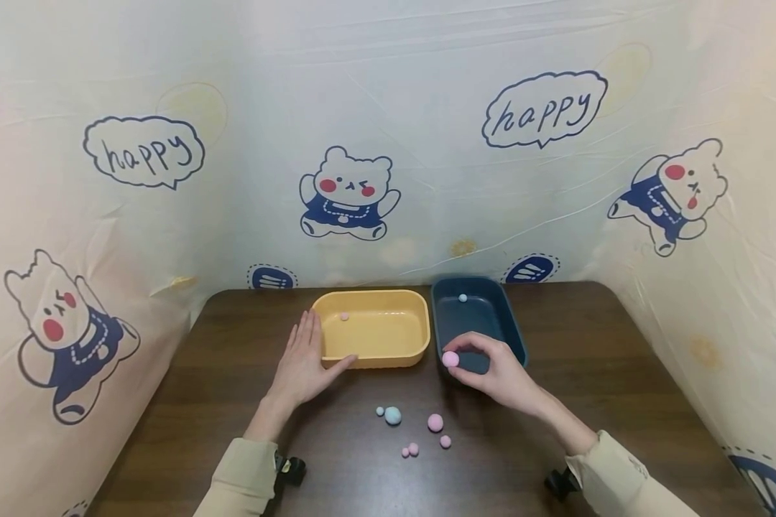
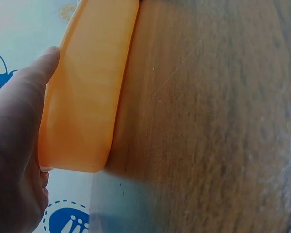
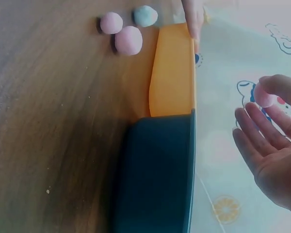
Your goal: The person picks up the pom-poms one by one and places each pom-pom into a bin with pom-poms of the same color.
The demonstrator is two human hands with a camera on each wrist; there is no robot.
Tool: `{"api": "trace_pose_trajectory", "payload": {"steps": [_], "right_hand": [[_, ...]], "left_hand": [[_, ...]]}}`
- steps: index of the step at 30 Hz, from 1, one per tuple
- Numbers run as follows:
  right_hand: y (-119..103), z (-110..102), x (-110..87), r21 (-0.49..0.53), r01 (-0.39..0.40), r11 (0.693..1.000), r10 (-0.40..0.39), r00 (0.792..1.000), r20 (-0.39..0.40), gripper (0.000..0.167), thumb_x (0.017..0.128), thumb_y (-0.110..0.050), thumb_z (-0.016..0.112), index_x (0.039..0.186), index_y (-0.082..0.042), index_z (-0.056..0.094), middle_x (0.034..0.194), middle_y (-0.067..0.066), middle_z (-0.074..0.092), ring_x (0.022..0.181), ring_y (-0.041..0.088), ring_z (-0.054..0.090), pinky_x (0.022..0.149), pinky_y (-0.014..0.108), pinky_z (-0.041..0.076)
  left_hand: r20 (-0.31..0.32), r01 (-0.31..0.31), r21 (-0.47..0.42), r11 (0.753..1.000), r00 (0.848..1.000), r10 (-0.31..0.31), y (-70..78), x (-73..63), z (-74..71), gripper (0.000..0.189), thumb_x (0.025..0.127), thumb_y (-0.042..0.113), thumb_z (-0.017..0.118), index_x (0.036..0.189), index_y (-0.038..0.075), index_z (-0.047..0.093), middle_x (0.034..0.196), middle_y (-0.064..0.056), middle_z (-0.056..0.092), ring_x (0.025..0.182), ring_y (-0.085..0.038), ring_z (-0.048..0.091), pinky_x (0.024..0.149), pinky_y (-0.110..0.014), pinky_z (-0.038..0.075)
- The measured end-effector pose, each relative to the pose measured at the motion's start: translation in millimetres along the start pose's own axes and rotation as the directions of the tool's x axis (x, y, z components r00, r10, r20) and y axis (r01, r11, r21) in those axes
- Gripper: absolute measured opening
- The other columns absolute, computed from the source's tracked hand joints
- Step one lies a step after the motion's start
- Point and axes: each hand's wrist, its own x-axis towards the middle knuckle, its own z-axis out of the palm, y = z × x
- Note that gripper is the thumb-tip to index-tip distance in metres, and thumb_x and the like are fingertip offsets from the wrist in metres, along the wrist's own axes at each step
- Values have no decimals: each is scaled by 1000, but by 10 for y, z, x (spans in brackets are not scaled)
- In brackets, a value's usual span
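You've got a pink ball (image 1: 450,358) pinched in your right hand (image 1: 507,377), by the navy tray (image 1: 481,319) running lengthwise away from you. Your left hand (image 1: 300,372), fingers straight, touches the yellow tray (image 1: 384,334), long axis left-right.

Room above balls (image 1: 435,423) (6) — trays (image 1: 394,361) block beyond.

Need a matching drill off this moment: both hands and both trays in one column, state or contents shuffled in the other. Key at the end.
Column one
1. Left hand
2. Right hand
3. Yellow tray
4. Dark blue tray

Column two
A. Has a light-blue ball inside
B. Pinches a pink ball between thumb and finger
C. Has a small pink ball inside
D. Touches a tray, holding no ball

Right pairs: 1-D, 2-B, 3-C, 4-A
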Motion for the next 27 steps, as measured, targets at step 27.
{"api": "trace_pose_trajectory", "payload": {"steps": [27], "right_hand": [[172, 197, 365, -30, 4, 1000, -6, 998, -66, 24, 94, -11, 87, 116, -13, 78, 124, 5, 77, 119, 32, 70, 113, 59, 58]], "left_hand": [[14, 3, -10, 1000, 1000, -3, 5, 1, -17, 131, 94, 84, 59, 174, -5, 7, 185, -24, 4, 174, -42, 9, 142, -59, 12]]}}
